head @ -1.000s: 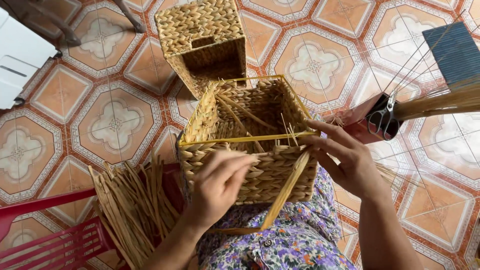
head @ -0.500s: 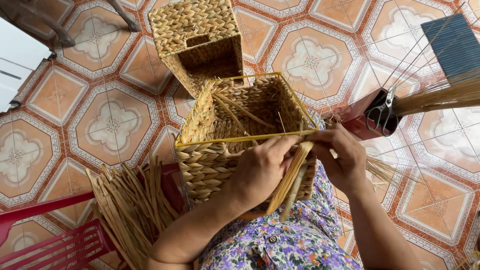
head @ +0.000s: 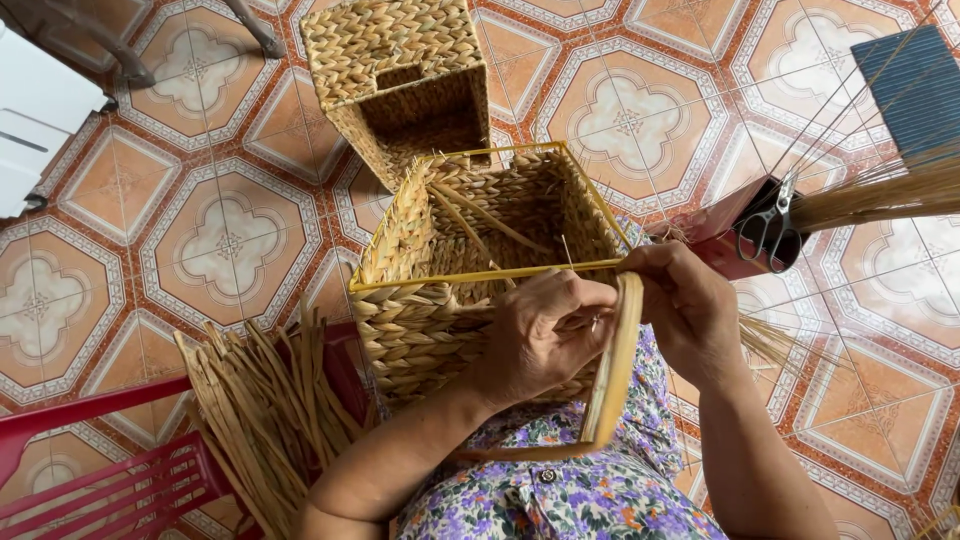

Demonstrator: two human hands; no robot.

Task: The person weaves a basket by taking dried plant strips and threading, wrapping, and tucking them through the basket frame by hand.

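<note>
A half-woven straw basket [head: 430, 250] on a yellow wire frame [head: 470, 278] rests on my lap. My left hand [head: 545, 335] presses against its near wall just under the rim, fingers pinching a flat straw strand [head: 615, 370] that loops down over my lap. My right hand [head: 685, 310] grips the same strand at the rim's right corner. Loose strands stick up inside the basket.
A finished woven basket [head: 395, 75] lies on its side on the tiled floor beyond. A bundle of dry straw strips [head: 255, 415] lies on a red plastic stool [head: 90, 470] at left. A red tin [head: 740, 235] with scissors and a straw bundle sits at right.
My left hand has moved from the basket's lower wall up to the rim beside my right hand. The strand now hangs in a tighter loop.
</note>
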